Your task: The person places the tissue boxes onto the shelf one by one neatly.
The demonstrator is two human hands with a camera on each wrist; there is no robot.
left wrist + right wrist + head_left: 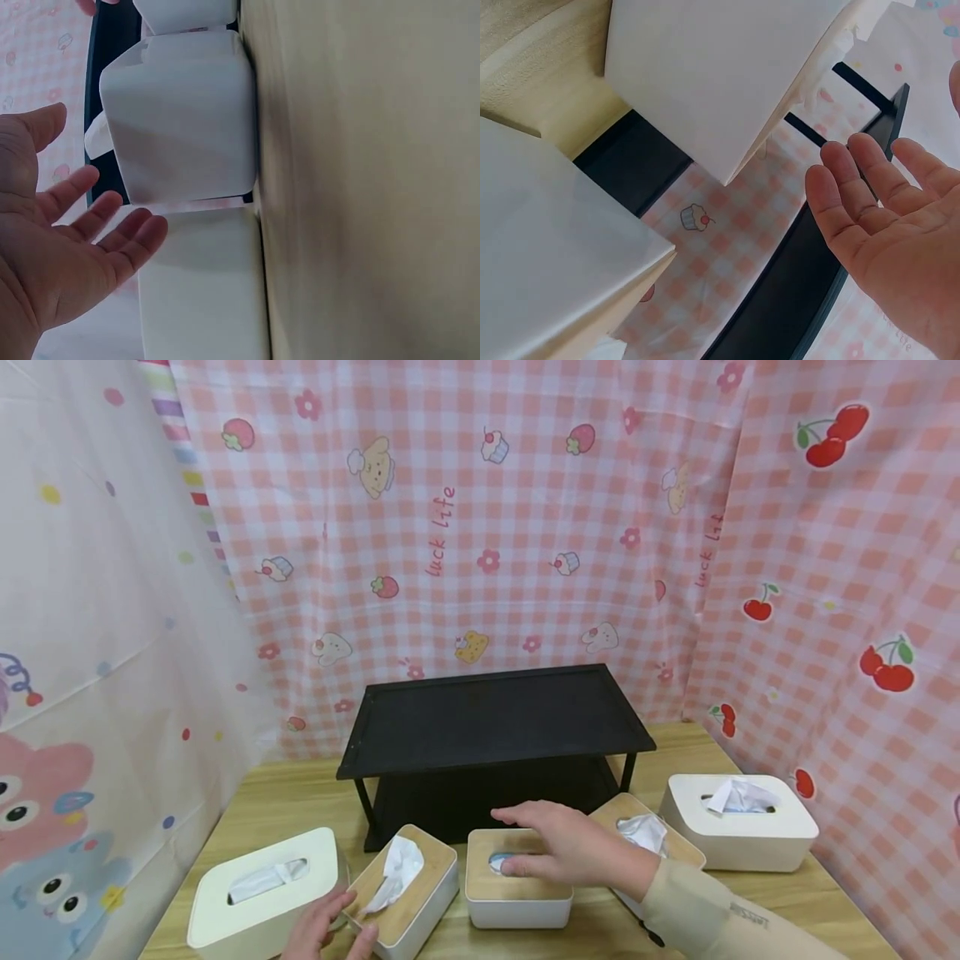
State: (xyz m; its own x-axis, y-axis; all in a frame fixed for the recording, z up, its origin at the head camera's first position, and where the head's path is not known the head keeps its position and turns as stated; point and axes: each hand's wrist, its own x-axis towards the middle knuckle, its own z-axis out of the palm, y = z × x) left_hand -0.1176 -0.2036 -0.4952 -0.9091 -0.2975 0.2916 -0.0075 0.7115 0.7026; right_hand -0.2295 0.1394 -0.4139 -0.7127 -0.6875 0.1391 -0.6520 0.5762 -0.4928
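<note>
Three white tissue boxes with wooden lids stand on the table. My right hand [558,847] is held over the middle box [517,893], fingers extended, its thumb over the lid opening; the head view cannot settle whether it touches. The right wrist view shows that palm [900,217] holding nothing. My left hand [330,931] is at the near corner of the left wooden-lidded box [427,852], beside a cream tissue box [270,897]. In the left wrist view its fingers [71,187] are spread and grip nothing. The right wooden-lidded box [678,843] is partly hidden by my forearm.
Behind the boxes stands a black two-tier shelf [495,718]. A white tissue box [738,831] sits at the table's right side. Patterned curtains [480,527] enclose the wooden table [262,793]. A small dark object [651,933] lies under the right forearm.
</note>
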